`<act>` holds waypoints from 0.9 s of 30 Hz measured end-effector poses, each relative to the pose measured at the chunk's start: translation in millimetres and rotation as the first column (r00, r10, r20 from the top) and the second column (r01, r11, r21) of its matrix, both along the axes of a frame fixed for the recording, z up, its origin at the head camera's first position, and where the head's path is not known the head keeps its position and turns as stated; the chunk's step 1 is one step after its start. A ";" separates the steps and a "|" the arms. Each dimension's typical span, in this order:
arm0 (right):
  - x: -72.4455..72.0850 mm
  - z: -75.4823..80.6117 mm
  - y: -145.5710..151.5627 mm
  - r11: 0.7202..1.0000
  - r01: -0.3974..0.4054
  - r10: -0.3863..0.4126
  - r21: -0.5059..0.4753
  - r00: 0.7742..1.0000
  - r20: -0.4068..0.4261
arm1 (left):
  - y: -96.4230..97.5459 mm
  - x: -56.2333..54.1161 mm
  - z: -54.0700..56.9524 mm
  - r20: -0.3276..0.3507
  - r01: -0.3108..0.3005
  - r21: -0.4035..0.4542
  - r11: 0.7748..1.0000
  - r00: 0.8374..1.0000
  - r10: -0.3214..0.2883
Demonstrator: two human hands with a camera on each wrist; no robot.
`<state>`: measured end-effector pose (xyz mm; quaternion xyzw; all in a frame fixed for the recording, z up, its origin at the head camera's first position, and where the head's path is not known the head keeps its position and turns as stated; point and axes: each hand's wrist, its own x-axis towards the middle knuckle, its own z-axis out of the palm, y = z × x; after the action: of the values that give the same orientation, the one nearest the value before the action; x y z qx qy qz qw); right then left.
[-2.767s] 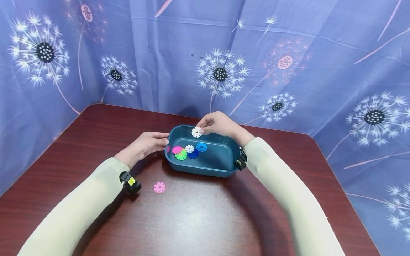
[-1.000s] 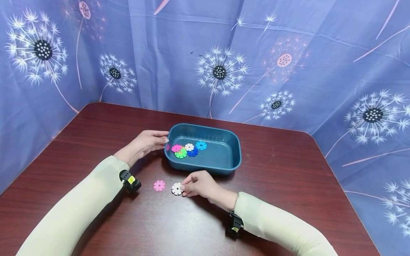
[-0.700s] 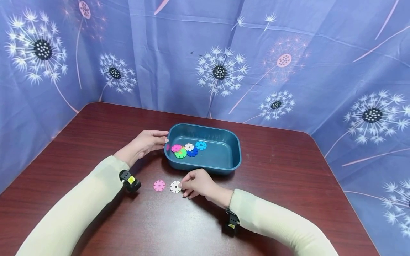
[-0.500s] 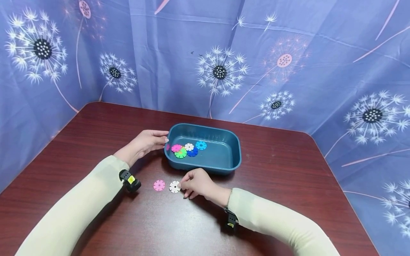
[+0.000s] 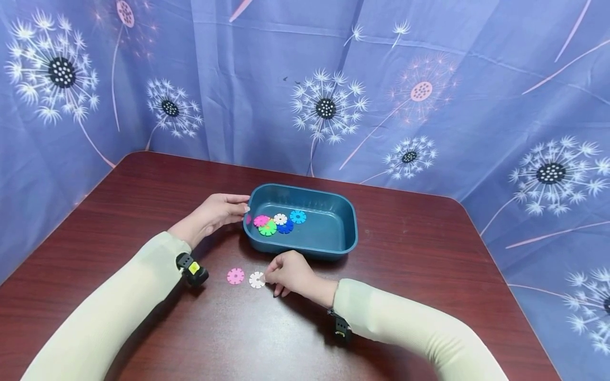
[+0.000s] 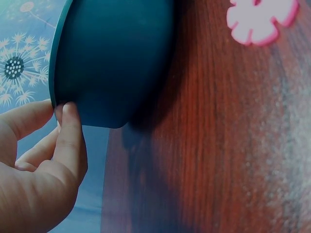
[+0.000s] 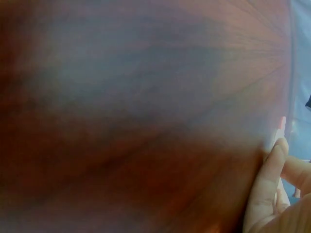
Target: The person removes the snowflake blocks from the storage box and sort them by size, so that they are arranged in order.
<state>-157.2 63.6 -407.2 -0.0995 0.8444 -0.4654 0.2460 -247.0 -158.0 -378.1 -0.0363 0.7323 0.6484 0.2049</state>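
White disc (image 5: 254,283) at the table (image 5: 286,344) is pinched by the right hand (image 5: 293,273); through a slip, the neighbouring pink disc (image 5: 231,278) could be nudged. The bin (image 5: 324,228) is gripped by the left hand (image 5: 214,214).

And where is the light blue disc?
In the head view, the light blue disc lies inside the teal tray, right of the white disc there.

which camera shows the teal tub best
The head view: it shows the teal tub nearly whole, rim and inside included. The left wrist view gives only part of its outer wall and rim, cut off at the top, with the left hand gripping it. I can't make it out in the right wrist view.
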 end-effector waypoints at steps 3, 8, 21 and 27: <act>1.2 1.5 1.0 1.000 -0.004 0.004 -0.007 1.000 -0.003 | -0.1 0.2 -0.5 -0.002 -0.001 0.005 1.000 1.000 0.001; 3.5 2.6 6.3 0.998 -0.022 0.024 -0.065 1.000 0.020 | 0.0 0.3 -1.2 -0.007 -0.001 0.007 1.000 1.000 0.001; 1.1 40.5 31.8 0.959 -0.190 0.190 -0.210 0.982 -0.022 | -0.2 0.5 -1.9 -0.015 0.008 0.003 1.000 1.000 -0.008; -26.0 89.2 39.8 0.971 -0.202 0.175 -0.129 0.965 -0.195 | -0.9 -0.1 -1.7 -0.010 0.005 0.004 1.000 1.000 -0.004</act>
<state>-183.2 103.5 -318.0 -0.2398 0.8130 -0.4902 0.2029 -247.1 -159.0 -379.8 -0.0311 0.7321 0.6495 0.2029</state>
